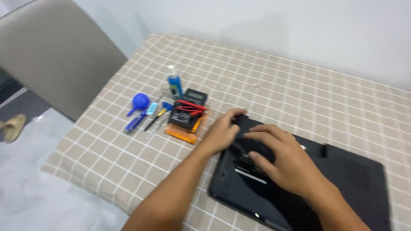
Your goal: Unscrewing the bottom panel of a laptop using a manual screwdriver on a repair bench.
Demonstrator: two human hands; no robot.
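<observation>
Laptop [342, 188]: black, underside up, lower right of frame on the checked cloth [299, 94].
Left hand [222, 132]: on the laptop's upper-left corner, fingers curled over its edge.
Right hand [287, 162]: flat on the laptop's base, fingers spread and loose, gripping nothing.
Multimeter [188, 113]: left of centre, red leads coiled on top, just beside the left hand.
Tools: blue blower [140, 102], screwdriver [135, 122], bottle [174, 81], further left.
Chair [51, 55]: upper left.
</observation>
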